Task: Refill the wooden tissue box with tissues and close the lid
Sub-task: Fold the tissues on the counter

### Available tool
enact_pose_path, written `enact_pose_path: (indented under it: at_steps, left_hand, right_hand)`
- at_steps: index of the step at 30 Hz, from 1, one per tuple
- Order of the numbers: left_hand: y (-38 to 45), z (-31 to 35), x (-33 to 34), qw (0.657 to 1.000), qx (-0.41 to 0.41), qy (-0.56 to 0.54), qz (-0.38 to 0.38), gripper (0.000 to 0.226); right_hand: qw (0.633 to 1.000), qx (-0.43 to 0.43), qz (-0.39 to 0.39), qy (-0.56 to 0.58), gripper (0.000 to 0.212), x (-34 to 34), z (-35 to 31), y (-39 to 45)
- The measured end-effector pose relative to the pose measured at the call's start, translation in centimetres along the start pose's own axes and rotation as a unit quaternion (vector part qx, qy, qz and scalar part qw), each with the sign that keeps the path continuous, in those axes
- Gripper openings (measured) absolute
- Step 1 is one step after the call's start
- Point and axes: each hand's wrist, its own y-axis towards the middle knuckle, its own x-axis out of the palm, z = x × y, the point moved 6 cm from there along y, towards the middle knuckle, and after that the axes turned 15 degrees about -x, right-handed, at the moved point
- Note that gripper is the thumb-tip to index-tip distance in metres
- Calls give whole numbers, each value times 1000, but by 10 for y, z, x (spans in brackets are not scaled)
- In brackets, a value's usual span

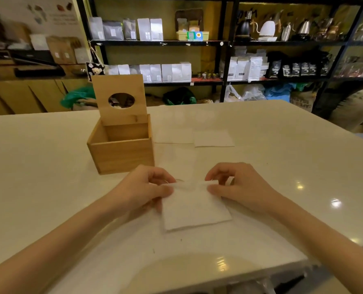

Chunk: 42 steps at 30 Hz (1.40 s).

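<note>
A wooden tissue box [122,154] stands on the white table, left of centre, and its inside looks empty. Its lid [119,99], with an oval hole, stands upright at the back of the box. In front of the box lies a folded white tissue [194,211]. My left hand [143,190] pinches the tissue's upper left corner. My right hand [237,186] pinches its upper right corner. Two more folded tissues [213,138] lie flat to the right of the box, further back.
The white table [49,177] stretches wide on both sides, with its front edge near me and its right edge beyond my right arm. Black shelves [224,60] with bags and kettles stand behind the table.
</note>
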Motion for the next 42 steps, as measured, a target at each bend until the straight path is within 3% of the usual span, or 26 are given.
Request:
enact_pose_path:
  at_steps: [5, 8, 15, 21, 26, 31, 38, 42]
  left_hand:
    - [-2, 4, -1, 962, 113, 216, 123, 20]
    - [-4, 11, -5, 948, 158, 229, 156, 27]
    - [8, 28, -1, 913, 255, 266, 176, 40]
    - [21, 19, 8, 913, 238, 267, 196, 44]
    - [32, 7, 15, 934, 212, 252, 141, 45]
    - [31, 10, 15, 932, 226, 246, 143, 43]
    - [31, 9, 13, 939, 229, 215, 139, 42]
    - [32, 5, 12, 935, 244, 212, 148, 40]
  right_hand:
    - [981, -68, -50, -174, 17, 7, -9, 2]
    - [971, -99, -72, -207, 28, 2, -8, 8]
    - [979, -102, -20, -178, 33, -13, 10, 57]
    - [950, -130, -62, -278, 35, 12, 18, 92]
    - [921, -185, -113, -324, 38, 38, 8, 119]
    - [877, -206, -197, -386, 41, 63, 12, 124]
    - [879, -248, -138, -383, 28, 52, 3, 125]
    - [913, -218, -123, -322, 18, 34, 1, 120]
